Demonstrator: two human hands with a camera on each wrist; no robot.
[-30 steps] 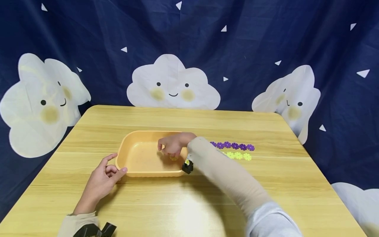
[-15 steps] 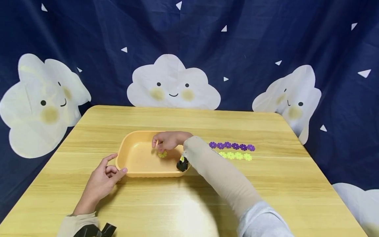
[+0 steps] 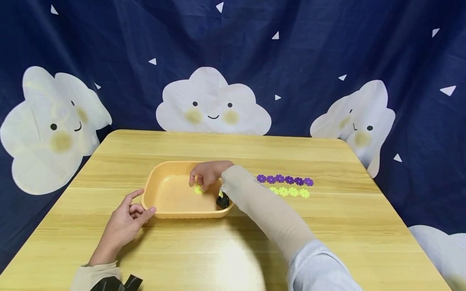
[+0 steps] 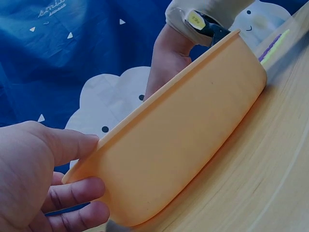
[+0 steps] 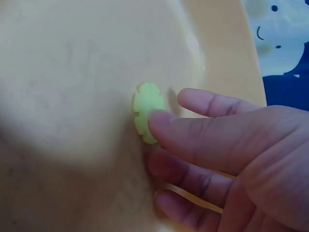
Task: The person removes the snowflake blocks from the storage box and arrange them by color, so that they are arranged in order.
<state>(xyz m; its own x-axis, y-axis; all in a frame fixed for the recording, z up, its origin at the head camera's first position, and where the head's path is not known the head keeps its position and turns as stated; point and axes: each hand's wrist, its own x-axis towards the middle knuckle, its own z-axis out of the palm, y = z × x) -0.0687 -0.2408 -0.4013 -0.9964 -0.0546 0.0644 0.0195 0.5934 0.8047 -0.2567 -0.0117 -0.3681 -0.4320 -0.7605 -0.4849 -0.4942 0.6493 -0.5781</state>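
Observation:
An orange plastic tray (image 3: 174, 194) stands on the table. My left hand (image 3: 125, 220) holds its left end, the thumb over the rim and other fingers curled against the outer wall (image 4: 169, 140), as the left wrist view shows. My right hand (image 3: 209, 173) is inside the tray, fingers bent downward. A yellow flower-shaped plastic disc (image 5: 144, 104) is at its fingertips; the right thumb covers its lower right edge, with one finger hidden behind the thumb. In the head view the disc (image 3: 198, 189) shows just under this hand, close to the tray floor.
Right of the tray, a row of several purple flower discs (image 3: 289, 180) lies behind a row of yellow ones (image 3: 293, 191), partly covered by the right sleeve (image 3: 269, 210). The wooden table (image 3: 327, 242) meets a dark blue cloud-print curtain (image 3: 291, 60) at its back.
The right hand has moved left inside the tray, and the yellow disc has shifted left with it. The right fingers have come lower around the disc. The left hand stays on the tray.

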